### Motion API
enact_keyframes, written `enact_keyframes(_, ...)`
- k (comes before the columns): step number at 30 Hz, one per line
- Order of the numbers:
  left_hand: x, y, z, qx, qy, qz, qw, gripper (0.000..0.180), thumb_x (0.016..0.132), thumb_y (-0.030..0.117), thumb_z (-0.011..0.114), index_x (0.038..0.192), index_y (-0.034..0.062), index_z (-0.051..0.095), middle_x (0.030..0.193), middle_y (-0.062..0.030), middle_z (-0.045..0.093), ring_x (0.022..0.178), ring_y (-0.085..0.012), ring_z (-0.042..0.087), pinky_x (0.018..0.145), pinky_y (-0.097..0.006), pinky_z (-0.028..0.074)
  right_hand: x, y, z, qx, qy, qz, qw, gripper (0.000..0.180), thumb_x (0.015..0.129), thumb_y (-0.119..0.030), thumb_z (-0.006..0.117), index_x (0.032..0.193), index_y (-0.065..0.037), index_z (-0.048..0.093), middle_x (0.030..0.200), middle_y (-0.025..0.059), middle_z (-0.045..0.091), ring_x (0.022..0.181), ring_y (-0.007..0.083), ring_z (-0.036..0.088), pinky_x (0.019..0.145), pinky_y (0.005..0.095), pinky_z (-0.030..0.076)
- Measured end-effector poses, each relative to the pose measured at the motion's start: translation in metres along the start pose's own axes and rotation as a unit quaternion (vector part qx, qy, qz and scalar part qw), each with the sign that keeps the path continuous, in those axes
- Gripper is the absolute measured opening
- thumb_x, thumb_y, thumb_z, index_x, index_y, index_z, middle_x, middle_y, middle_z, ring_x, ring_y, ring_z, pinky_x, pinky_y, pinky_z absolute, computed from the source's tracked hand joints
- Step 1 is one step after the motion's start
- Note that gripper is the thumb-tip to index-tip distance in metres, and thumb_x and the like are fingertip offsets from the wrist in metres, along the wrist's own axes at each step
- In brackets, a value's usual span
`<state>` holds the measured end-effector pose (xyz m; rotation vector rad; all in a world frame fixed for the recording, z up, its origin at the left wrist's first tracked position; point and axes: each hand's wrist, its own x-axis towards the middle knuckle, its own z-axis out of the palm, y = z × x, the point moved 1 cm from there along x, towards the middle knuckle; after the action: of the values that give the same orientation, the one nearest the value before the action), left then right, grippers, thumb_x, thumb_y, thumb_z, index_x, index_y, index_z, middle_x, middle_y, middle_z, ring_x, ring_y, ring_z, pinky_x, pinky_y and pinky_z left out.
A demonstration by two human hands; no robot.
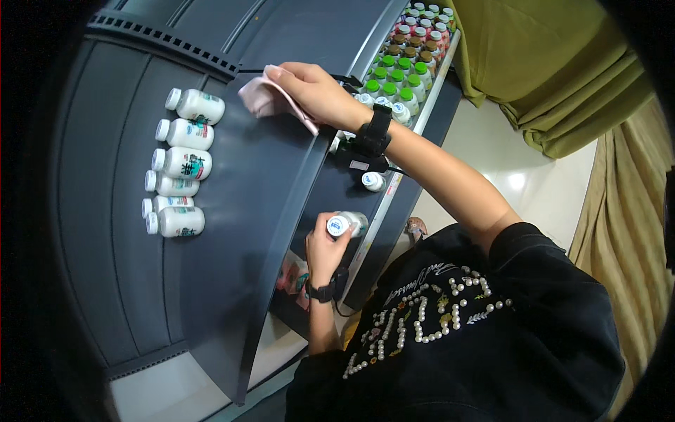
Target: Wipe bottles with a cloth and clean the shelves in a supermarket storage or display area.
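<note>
My right hand (313,91) reaches over the grey shelf and pinches a pale pink cloth (264,100), which hangs down near the shelf's front edge. Lower in the head view, my left hand (323,247) is wrapped round a white bottle (339,225) with a white cap, in front of the same edge. Both wrists wear black straps with small devices. On the grey shelf (235,176), several white bottles (184,163) with white caps and green-and-dark labels stand in a row towards the back panel.
On the lower shelf, rows of bottles (401,76) with green, brown and white caps stand close together. A single white-capped bottle (373,182) stands near that shelf's front rail. Olive curtains (548,70) hang at the right beside a pale floor (513,151).
</note>
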<state>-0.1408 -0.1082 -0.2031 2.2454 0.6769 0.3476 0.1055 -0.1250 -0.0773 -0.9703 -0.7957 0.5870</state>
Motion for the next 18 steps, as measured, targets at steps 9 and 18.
enact_keyframes(9, 0.098, -0.108, 0.059, 0.045, 0.043, 0.008, 0.998, 0.04, 0.071, 0.02, 0.077, 0.101, 0.005, 0.056, 0.093, -0.0162, 0.065, 0.087, -0.0334, 0.064, 0.074, -0.04, 0.05, 0.006, 0.002, -0.013, -0.138, -0.032, -0.107, 0.984, 0.039, 0.096, -0.035, 0.046, 0.09, 0.0, 0.062, 0.065, 0.0028, 0.054, 0.06, 0.0081, 0.048, 0.056, 0.026, 0.041)
enact_keyframes(18, 0.172, -0.183, 0.123, 0.029, 0.025, -0.053, 0.998, 0.036, 0.072, 0.019, 0.076, 0.097, 0.0052, 0.054, 0.087, -0.0139, 0.064, 0.082, -0.0281, 0.063, 0.074, -0.037, 0.048, 0.009, 0.002, -0.006, -0.203, 0.0, -0.145, 0.968, 0.038, 0.095, -0.032, 0.047, 0.086, 0.002, 0.06, 0.061, 0.0103, 0.053, 0.055, 0.016, 0.048, 0.055, 0.0319, 0.04)
